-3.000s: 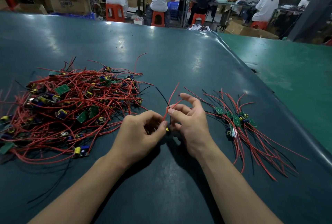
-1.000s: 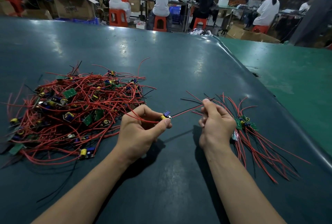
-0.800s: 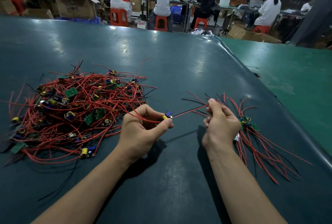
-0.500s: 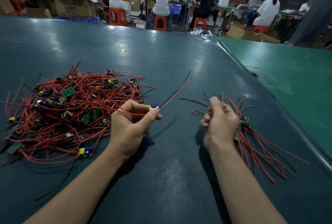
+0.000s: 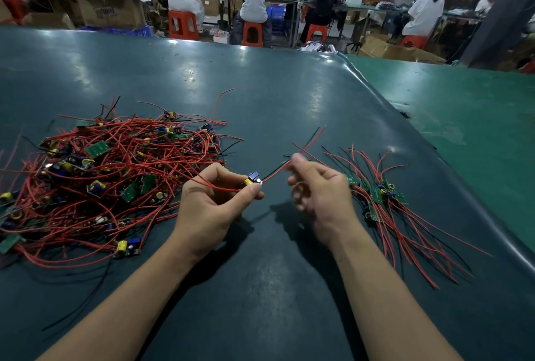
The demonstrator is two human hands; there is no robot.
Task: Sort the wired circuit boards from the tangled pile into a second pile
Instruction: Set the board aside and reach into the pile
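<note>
A: Left hand (image 5: 212,204), grip status?

B: Thumb and forefinger pinch a small circuit board with a yellow capacitor and a blue component (image 5: 253,180), held above the dark teal matte surface (image 5: 260,94), between the two piles. Thin red and black leads (image 5: 292,152) run from it up and right, ends free in the air. A red wire loops back through the left palm toward the big heap.

A: Right hand (image 5: 320,190)?

B: Blurred. Fingers loosely curled; forefinger tip is at the leads, but whether its grip is on them, cannot tell.

A: Piles?

B: Tangled heap of red-wired green boards (image 5: 115,175) left of the hands, wires crossing every way. Smaller sorted pile (image 5: 385,201) just right of the right hand, green boards bunched together, red and black leads fanned toward the near right edge.
</note>
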